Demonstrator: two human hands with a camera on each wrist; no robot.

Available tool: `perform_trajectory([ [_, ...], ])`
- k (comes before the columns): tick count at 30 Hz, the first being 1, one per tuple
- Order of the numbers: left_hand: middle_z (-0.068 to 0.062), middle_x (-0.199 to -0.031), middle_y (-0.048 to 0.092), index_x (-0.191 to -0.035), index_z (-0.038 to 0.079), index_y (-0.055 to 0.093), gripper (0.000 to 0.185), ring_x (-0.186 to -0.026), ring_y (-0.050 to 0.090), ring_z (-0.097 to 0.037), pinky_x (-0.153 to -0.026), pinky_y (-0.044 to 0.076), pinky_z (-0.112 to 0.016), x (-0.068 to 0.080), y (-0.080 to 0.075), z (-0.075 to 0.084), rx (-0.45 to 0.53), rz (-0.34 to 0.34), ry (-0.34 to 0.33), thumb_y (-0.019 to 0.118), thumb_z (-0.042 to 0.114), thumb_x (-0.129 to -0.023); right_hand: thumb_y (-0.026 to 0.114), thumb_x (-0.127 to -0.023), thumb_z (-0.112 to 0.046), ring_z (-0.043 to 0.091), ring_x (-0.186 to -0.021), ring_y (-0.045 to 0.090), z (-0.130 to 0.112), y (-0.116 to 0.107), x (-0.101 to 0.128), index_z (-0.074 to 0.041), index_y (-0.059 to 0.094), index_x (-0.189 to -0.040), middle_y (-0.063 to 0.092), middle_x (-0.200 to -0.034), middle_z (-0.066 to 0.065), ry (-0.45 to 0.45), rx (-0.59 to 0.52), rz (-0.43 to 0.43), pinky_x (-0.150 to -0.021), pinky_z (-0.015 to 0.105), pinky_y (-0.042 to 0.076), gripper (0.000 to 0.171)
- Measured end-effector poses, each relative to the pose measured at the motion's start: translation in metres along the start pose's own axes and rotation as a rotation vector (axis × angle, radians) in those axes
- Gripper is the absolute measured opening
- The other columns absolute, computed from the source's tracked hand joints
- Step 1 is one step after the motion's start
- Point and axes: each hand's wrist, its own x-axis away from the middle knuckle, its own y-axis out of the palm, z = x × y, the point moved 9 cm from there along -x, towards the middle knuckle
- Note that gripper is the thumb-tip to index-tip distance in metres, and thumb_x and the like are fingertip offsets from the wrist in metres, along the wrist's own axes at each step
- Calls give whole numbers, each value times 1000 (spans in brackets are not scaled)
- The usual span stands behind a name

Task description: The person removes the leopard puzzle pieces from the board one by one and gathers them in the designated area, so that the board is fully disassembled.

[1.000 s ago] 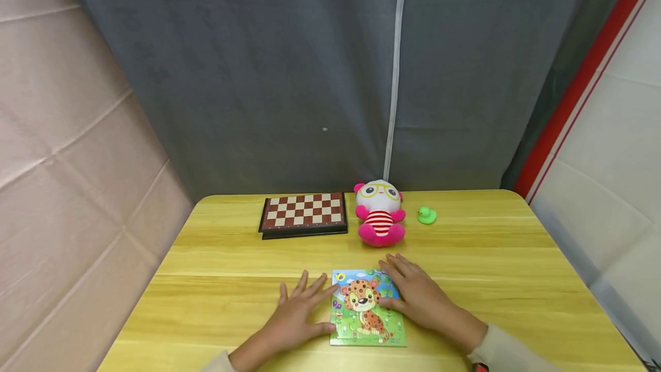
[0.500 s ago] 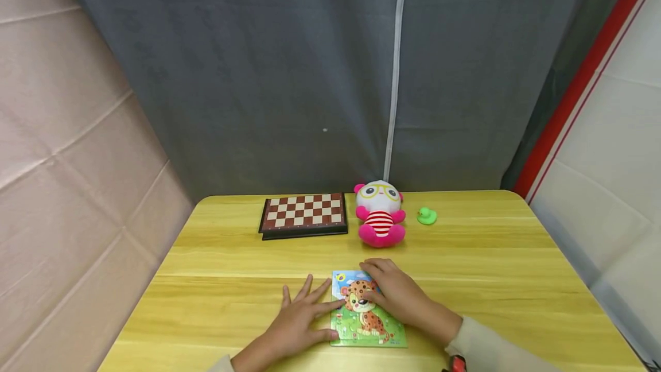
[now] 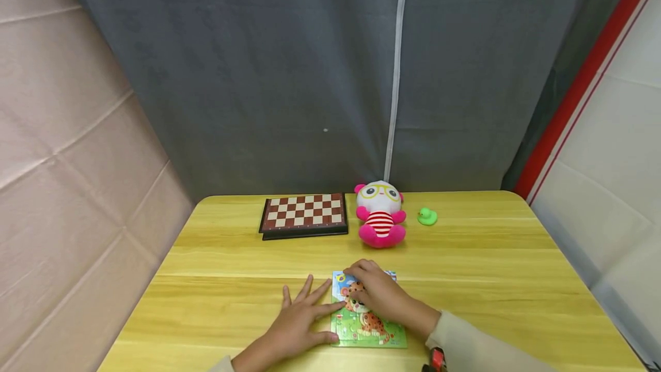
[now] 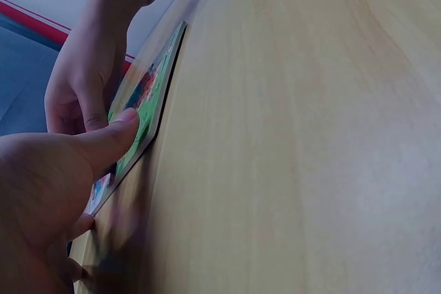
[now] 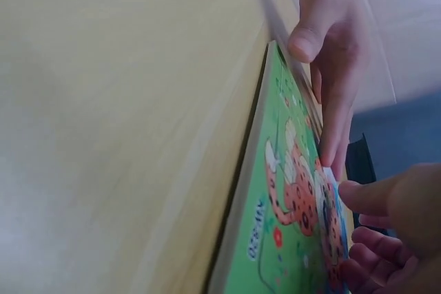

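Note:
A jigsaw puzzle (image 3: 369, 334) with a cartoon leopard on green grass lies flat on the table near its front. My left hand (image 3: 296, 323) spreads its fingers on the table at the puzzle's left side, with the thumb and index fingertips on its left edge. Over the puzzle's upper part is my right hand (image 3: 381, 291), covering some of the leopard's head. In the right wrist view the fingers of this right hand (image 5: 393, 235) are loosely bent, the thumb is apart from them, and nothing shows between. The left wrist view shows the puzzle (image 4: 148, 105) edge-on beside my left thumb.
Toward the back of the wooden table (image 3: 490, 268) lies a chessboard box (image 3: 304, 214). To its right sit a pink and white plush panda (image 3: 381, 217) and a small green toy duck (image 3: 427, 216). A grey curtain (image 3: 289, 85) hangs behind the table.
My right hand has slid left across the puzzle's top, from its right edge toward the leopard's face. The left hand has shifted slightly, its index finger now lower on the puzzle's edge.

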Motion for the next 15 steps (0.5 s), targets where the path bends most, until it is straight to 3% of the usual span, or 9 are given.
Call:
perform_trajectory([
  [15, 5, -162, 22, -140, 48, 46, 71, -146, 9, -47, -93, -2, -86, 1, 1, 0, 13, 3, 5, 59, 72, -75, 75, -87, -28, 15, -103, 50, 7, 5, -11, -18, 68, -116, 56, -115, -3, -3, -61, -16, -83, 34, 49, 32],
])
